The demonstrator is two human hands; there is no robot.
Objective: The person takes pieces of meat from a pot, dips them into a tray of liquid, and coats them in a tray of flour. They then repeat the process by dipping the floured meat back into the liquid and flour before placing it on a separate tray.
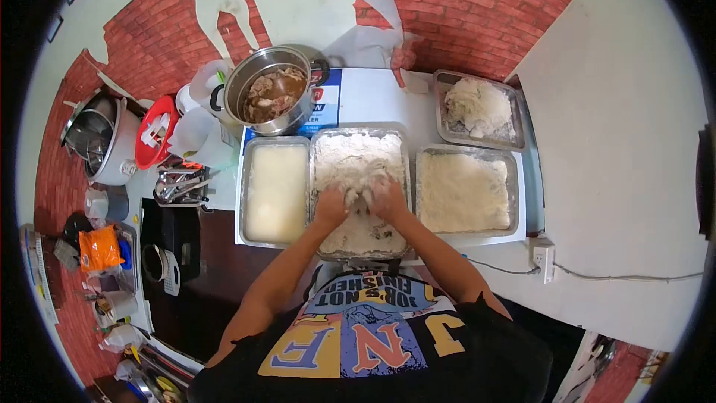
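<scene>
Both hands are in the middle metal tray (403,149), which holds white flour (358,151). My left hand (333,204) is on the left side of the flour, its fingers bent inward and partly coated. Close beside it, my right hand (385,198) has curled, floury fingers in the same heap. Whether a piece lies under the fingers is hidden by flour. To the left stands a tray of pale, smooth liquid (277,190). On the right, another tray holds a flat, cream-coloured powdery layer (464,192).
A steel pot (237,97) of meat in brown liquid stands at the back left. A tray with a floury pile (477,107) is at the back right. Left are a red basket (147,155), plastic containers and a utensil rack (181,185). A socket (544,257) with cable is at right.
</scene>
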